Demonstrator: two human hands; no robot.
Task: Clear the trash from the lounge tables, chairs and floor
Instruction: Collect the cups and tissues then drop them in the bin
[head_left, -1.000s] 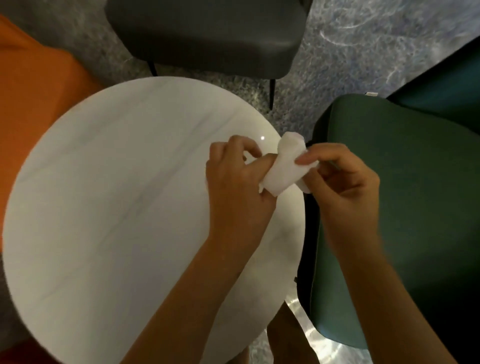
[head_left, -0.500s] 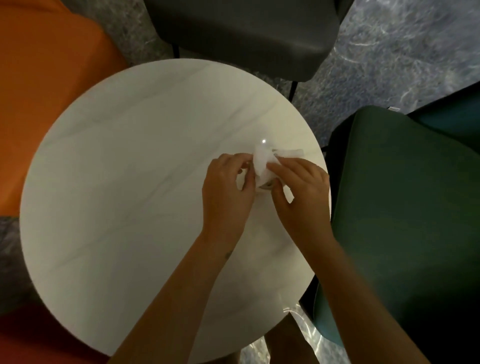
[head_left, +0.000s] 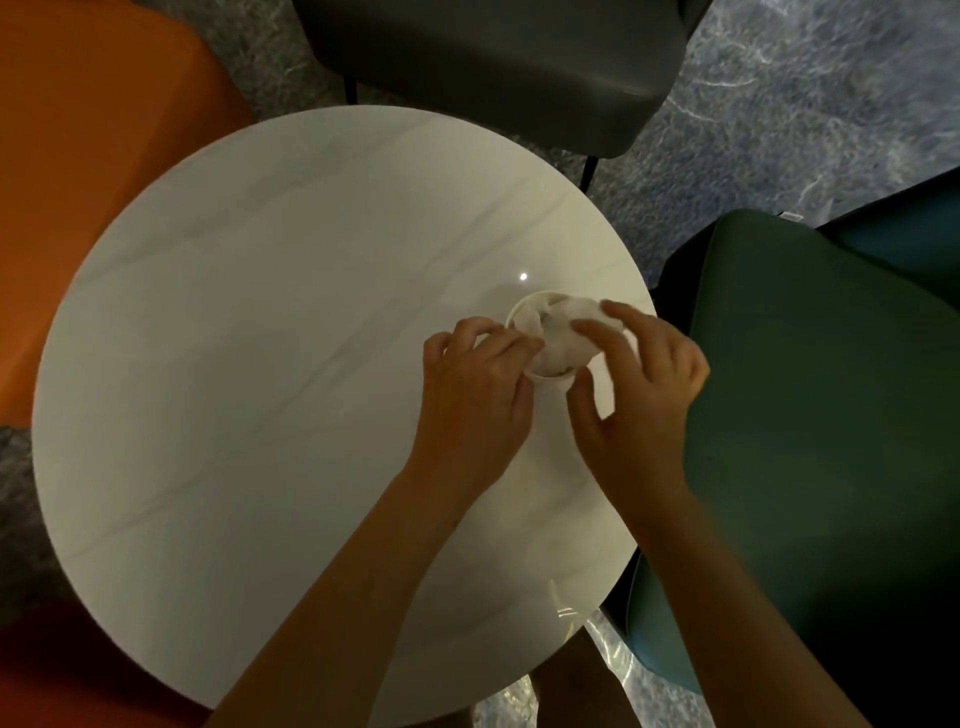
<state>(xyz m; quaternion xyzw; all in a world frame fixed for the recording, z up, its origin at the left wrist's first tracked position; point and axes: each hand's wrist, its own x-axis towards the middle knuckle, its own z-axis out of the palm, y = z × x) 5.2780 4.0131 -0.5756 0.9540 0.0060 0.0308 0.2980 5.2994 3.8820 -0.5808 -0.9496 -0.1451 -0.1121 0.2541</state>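
In the middle of the lounge, a round white marble-look worktop (head_left: 260, 364) fills most of the view, seen from straight above. Around it sit the chairs: a bright orange upholstered chair (head_left: 93, 156) on the left, a dark grey padded chair (head_left: 493, 67) at the far side, and a deep green padded chair (head_left: 831, 415) tight against the right edge, with a teal seat (head_left: 914, 244) just beyond it. The mottled grey-blue floor (head_left: 805, 104) shows between them.

Both bare forearms reach in from the near edge and meet over the right half of the worktop. The left hand (head_left: 475, 395) has its fingers curled against the left side of a small white paper cup (head_left: 524, 312), gripping it there. The right hand (head_left: 644, 395) is spread loose, its forefinger and middle finger laid flat on a crumpled white tissue (head_left: 566, 338), thumb hanging beside the cup's near wall.

The cup stands upright on the worktop, close to the right rim beside the green chair. The tissue sits bunched in the cup's mouth, part of it still bulging above the rim on the right. A tiny bright spot of reflected light (head_left: 523, 276) glints just beyond the cup.
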